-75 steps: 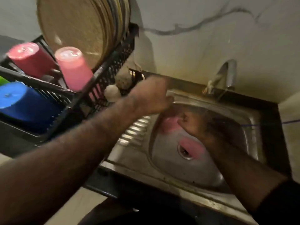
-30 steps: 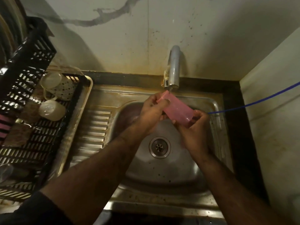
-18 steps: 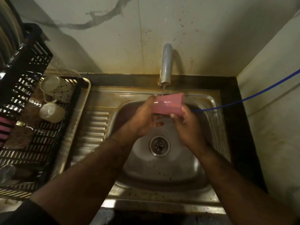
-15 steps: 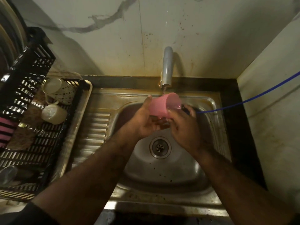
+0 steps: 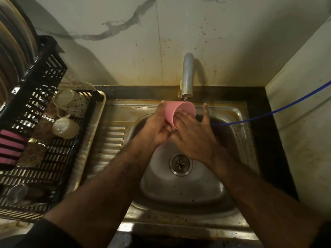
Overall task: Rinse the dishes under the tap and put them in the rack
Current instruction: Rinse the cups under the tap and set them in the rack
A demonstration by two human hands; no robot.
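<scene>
Under the tap [image 5: 186,77], left hand [image 5: 157,126] is gripping the cup [image 5: 176,111], right hand [image 5: 193,129] rubbing inside, fingers straight; wet plastic may be slipping into the sink [image 5: 238,122].

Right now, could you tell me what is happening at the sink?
A person is rinsing a pink cup under the tap, over the sink. The left hand grips the cup from the side, its mouth tilted toward the spout, while the right hand's fingers reach inside it. The black rack on the left already holds a few pale cups.
</scene>
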